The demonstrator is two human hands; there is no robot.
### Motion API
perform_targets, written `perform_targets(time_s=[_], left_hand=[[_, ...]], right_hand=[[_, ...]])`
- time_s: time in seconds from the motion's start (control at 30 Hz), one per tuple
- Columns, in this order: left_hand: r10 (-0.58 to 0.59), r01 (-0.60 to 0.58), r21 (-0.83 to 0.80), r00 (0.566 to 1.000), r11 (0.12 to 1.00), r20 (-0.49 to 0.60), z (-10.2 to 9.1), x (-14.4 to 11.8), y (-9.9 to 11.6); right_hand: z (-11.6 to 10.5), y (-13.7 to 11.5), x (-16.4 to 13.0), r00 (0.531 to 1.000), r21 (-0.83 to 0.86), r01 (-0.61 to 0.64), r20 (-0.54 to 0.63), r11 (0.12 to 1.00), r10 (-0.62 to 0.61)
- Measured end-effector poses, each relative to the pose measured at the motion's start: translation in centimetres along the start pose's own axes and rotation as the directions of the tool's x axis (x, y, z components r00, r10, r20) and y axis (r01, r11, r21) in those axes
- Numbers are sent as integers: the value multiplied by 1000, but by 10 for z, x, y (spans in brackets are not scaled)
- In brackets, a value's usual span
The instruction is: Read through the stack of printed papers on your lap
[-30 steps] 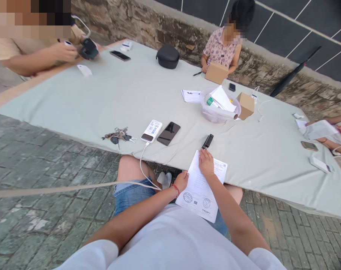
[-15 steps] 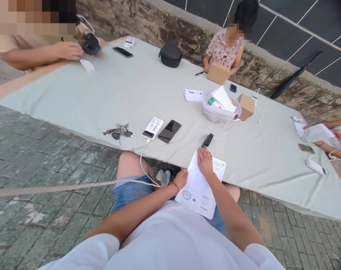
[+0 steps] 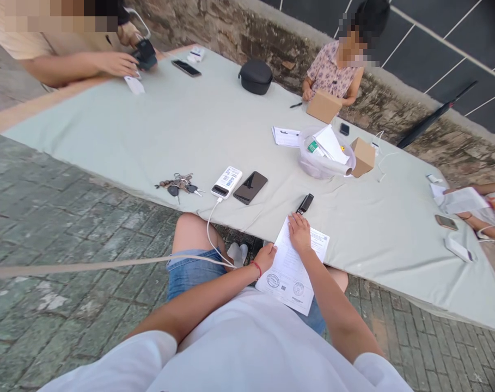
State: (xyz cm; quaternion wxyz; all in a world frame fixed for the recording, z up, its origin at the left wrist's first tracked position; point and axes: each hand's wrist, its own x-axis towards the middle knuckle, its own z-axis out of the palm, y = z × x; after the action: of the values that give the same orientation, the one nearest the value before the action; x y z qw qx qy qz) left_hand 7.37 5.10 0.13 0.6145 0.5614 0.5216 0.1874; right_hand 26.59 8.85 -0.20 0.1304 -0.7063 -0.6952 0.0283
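Note:
A sheaf of printed papers [image 3: 290,277] with round stamps lies partly on the table edge and partly over my lap. My left hand [image 3: 266,257] is closed on its left edge, fingers curled round the side. Across the top part of the sheets lies my right hand [image 3: 299,233], palm down with fingers stretched forward. Just beyond those fingertips a black stapler [image 3: 305,203] rests on the cloth. A dark phone [image 3: 250,188] and a white power bank [image 3: 226,182] with a cable plugged in lie to the left.
Keys [image 3: 179,186] lie near the front table edge. A clear plastic tub [image 3: 318,166] holds papers, beside a cardboard box [image 3: 363,157]. A black case [image 3: 256,77] stands farther back. Other people sit at the left, far side and right. A strap [image 3: 87,265] crosses from the left.
The view has shifted slightly, moving the table items a little to the right. My hands keep nearly the same place on the papers. The left co-worker's hand has moved beside a white item.

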Motion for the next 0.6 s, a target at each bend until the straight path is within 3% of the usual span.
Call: perform_targets(time_s=[0.27,0.4,0.6], left_hand=[[-19,21,57,999,998,-29,2,3,-2],[9,-7,118,1000,993,-16,2,3,-5],[59,-65,219,998,974,34,1,3,-9]], right_hand=[[-12,-11,-7,996,-5,88,-18,996,-88],[-14,-17,-18,986,47,150,67,988,-153],[-12,-14,-16,976,84,107,180,991,-121]])
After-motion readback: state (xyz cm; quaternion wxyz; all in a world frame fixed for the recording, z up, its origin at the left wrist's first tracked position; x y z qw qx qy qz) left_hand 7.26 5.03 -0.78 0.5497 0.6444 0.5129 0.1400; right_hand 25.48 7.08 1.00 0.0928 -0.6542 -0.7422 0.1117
